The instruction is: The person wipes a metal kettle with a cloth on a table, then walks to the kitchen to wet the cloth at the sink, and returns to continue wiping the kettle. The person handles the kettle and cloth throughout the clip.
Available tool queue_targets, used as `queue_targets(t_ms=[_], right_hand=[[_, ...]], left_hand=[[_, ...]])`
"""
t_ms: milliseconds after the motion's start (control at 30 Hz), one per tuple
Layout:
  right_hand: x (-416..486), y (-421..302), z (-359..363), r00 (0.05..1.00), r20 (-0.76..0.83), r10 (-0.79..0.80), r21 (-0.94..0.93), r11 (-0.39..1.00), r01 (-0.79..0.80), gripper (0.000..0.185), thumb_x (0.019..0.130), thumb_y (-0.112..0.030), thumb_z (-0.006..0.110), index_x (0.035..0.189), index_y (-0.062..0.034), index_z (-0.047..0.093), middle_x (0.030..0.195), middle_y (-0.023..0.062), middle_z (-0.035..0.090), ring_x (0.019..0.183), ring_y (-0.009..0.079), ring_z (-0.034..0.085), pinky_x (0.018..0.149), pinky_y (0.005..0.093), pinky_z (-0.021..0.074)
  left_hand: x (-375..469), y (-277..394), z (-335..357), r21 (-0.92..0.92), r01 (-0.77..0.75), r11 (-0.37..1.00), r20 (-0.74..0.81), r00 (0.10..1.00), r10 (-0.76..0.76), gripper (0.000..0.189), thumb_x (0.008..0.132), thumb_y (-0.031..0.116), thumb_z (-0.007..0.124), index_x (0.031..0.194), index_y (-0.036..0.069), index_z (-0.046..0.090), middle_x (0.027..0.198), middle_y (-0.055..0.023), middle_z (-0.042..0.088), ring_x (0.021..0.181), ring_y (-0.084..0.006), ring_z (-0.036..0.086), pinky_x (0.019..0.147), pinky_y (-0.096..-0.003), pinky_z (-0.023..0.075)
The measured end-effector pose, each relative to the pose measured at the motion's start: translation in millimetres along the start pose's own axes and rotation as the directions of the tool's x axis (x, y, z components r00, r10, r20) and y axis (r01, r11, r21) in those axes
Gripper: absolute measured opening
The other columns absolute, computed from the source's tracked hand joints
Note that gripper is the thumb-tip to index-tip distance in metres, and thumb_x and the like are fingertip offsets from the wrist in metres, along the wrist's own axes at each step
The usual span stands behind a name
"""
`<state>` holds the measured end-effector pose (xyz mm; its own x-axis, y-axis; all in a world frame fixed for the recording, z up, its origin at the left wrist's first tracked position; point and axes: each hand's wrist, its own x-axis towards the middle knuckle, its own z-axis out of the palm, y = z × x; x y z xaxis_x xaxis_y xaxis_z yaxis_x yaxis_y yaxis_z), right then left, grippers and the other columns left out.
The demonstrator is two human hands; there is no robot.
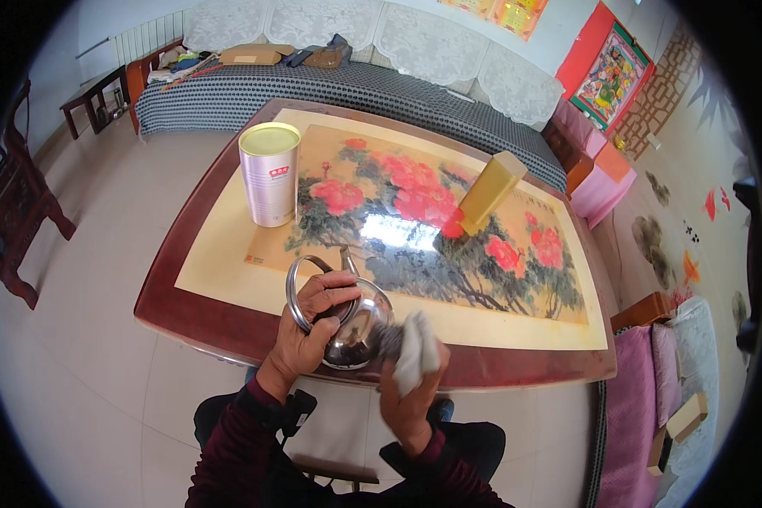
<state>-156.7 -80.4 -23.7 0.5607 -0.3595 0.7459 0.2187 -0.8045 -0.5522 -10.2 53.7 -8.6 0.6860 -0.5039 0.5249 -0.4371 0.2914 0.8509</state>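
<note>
A shiny metal kettle (362, 324) with a looped handle stands near the front edge of the table, its spout pointing away from me. My left hand (311, 317) lies over the kettle's top, by the handle, with fingers on the lid area. In my right hand (413, 387) is a pale cloth (415, 355), blurred, beside the kettle's right side; a dark grey, fuzzy patch shows between cloth and kettle. A tall silvery canister (270, 181) with a yellow-green lid stands farther left. To the right, a gold box (492, 190) stands upright.
The dark red wooden table (213, 320) bears a glossy peony picture (419, 184). Behind it runs a long sofa (355, 89) with a patterned cover, a cardboard box (257, 54) and a bag. A carved chair (25, 209) is at left; a pink-covered seat (628, 406) is at right.
</note>
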Motion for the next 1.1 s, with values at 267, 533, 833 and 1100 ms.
queue_targets(t_ms=[267, 533, 833, 1100], right_hand=[[39, 29, 10, 0.997, 0.031, 0.071, 0.077, 0.994, -0.073, 0.059, 0.089, -0.002, 0.069, 0.143, 0.003, 0.047, 0.132, 0.0238, 0.056, 0.12, 0.04, 0.057, 0.104, 0.0444, 0.0454], [25, 10, -2, 0.999, 0.042, -0.005, 0.045, 0.999, 0.003, 0.064, 0.091, -0.004, 0.065, 0.15, 0.0054, 0.04, 0.139, 0.0245, 0.052, 0.127, 0.039, 0.053, 0.108, 0.0459, 0.0422], [42, 13, 3, 0.994, 0.104, 0.014, -0.048, 0.999, -0.01, 0.064, 0.088, -0.004, 0.069, 0.146, 0.0018, 0.043, 0.134, 0.0225, 0.055, 0.121, 0.0396, 0.055, 0.105, 0.0478, 0.0444], [1, -6, 0, 0.976, 0.031, -0.215, -0.208, 0.954, 0.217, 0.077, 0.082, -0.005, 0.075, 0.148, 0.0039, 0.036, 0.137, 0.0264, 0.05, 0.118, 0.0433, 0.055, 0.104, 0.0505, 0.0462]], left_hand=[[-1, -3, -1, 0.077, -0.081, 0.994, 0.05, 0.996, 0.078, 0.046, 0.084, 0.016, 0.051, 0.122, -0.001, 0.07, 0.136, -0.0198, 0.061, 0.128, -0.0332, 0.057, 0.112, -0.0434, 0.0431], [-1, -2, -2, 0.05, -0.071, 0.996, 0.039, 0.997, 0.069, 0.046, 0.085, 0.016, 0.051, 0.123, -0.001, 0.07, 0.137, -0.0204, 0.06, 0.127, -0.0335, 0.057, 0.111, -0.0434, 0.0439], [-2, 1, -2, 0.06, -0.044, 0.997, 0.024, 0.999, 0.042, 0.046, 0.083, 0.014, 0.05, 0.123, -0.002, 0.068, 0.137, -0.0198, 0.059, 0.128, -0.0332, 0.056, 0.112, -0.0432, 0.0432], [-3, -4, 0, 0.038, -0.065, 0.997, -0.017, 0.998, 0.065, 0.044, 0.084, 0.011, 0.051, 0.122, -0.002, 0.069, 0.134, -0.0196, 0.061, 0.126, -0.0329, 0.058, 0.111, -0.0425, 0.0444]])
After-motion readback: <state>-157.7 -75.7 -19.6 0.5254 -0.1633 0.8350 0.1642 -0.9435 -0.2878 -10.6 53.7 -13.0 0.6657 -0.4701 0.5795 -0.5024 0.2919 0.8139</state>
